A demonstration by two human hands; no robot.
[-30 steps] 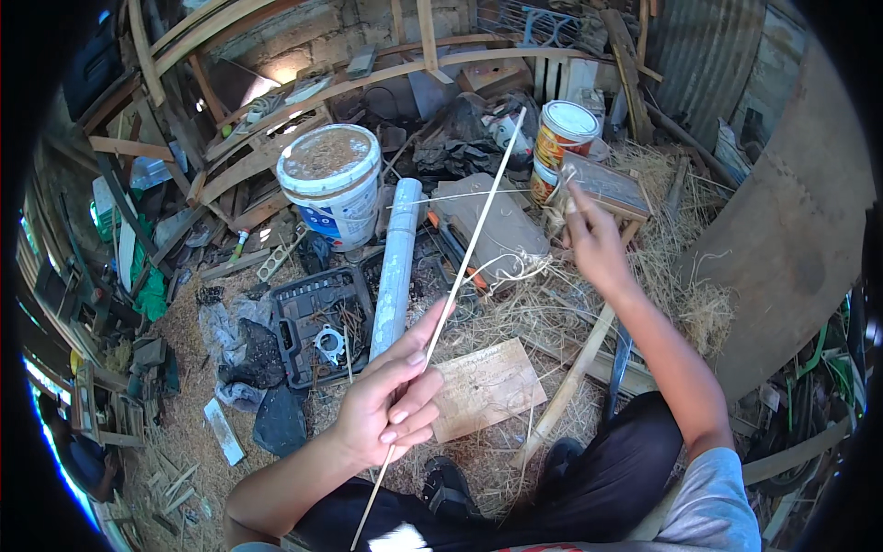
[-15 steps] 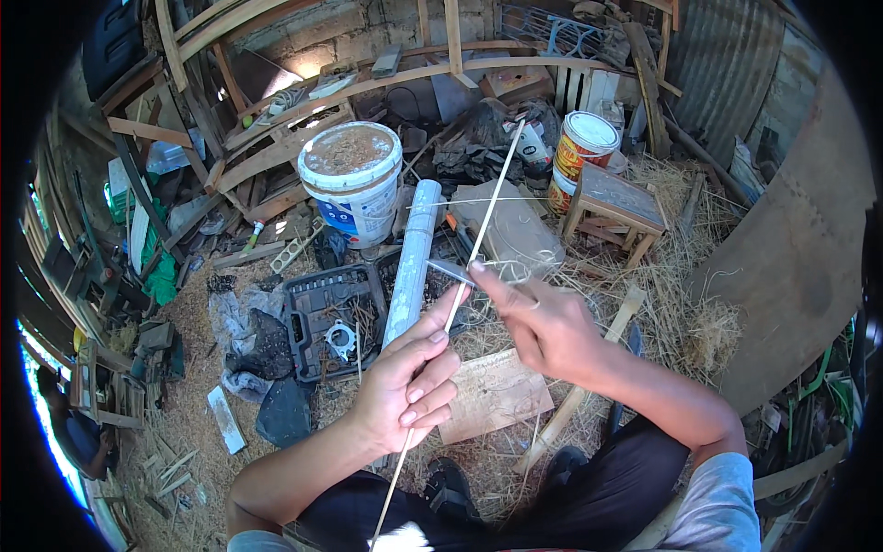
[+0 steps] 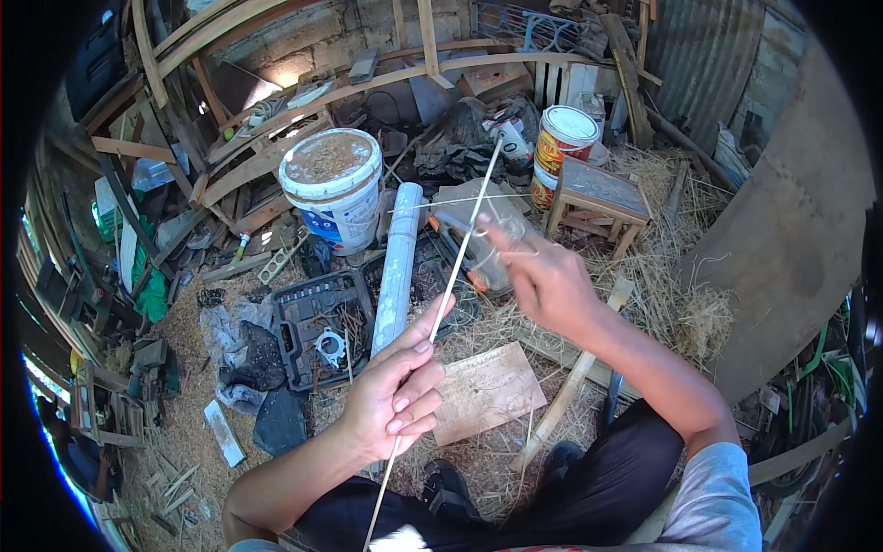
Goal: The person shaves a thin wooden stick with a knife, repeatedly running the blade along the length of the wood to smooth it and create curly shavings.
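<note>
A long, thin pale strip, which looks like bamboo or cane [image 3: 461,258], slants up and away in front of me. Its lower part runs through my left hand [image 3: 395,396], whose fingers are wrapped round it. Farther up the strip, my right hand [image 3: 552,281] grips a knife, its handle hidden inside the fingers. The grey knife blade [image 3: 452,222] crosses the strip near its upper part. Thin pale curls, blurred, hang about the right fingers.
A flat wooden board [image 3: 487,396] lies by my feet. Beyond are an open black tool case [image 3: 303,359], a grey pipe [image 3: 397,267], a white bucket [image 3: 331,198], stacked paint cans [image 3: 563,138] and a small wooden stool [image 3: 602,189]. Shavings [image 3: 704,327] cover the ground at right.
My right hand and the knife have moved up the strip, away from my left hand, so the gap between the hands is wider. My left hand keeps its grip. The view has shifted slightly.
</note>
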